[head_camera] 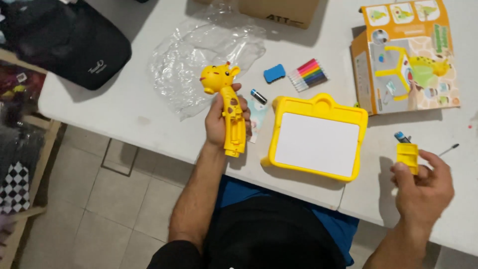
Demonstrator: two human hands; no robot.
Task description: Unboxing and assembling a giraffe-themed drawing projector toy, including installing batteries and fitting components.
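Note:
My left hand [217, 123] grips a yellow giraffe-shaped toy [226, 102] by its long neck, head up, over the near edge of the white table [119, 99]. A small yellow plastic piece [407, 158] sits in my right hand [423, 187], with a small battery [402, 137] sticking up just behind it. Between the hands lies a yellow-framed white drawing board [317, 138]. Another battery [258, 96] lies on the table beside the giraffe.
A colourful toy box [406, 55] lies at the right, a set of coloured markers [308, 74] and a blue eraser [274, 73] mid-table, crumpled clear plastic [199, 55] at left, a cardboard box [279, 10] at the back, a black bag [64, 42] far left, a pen [448, 149] far right.

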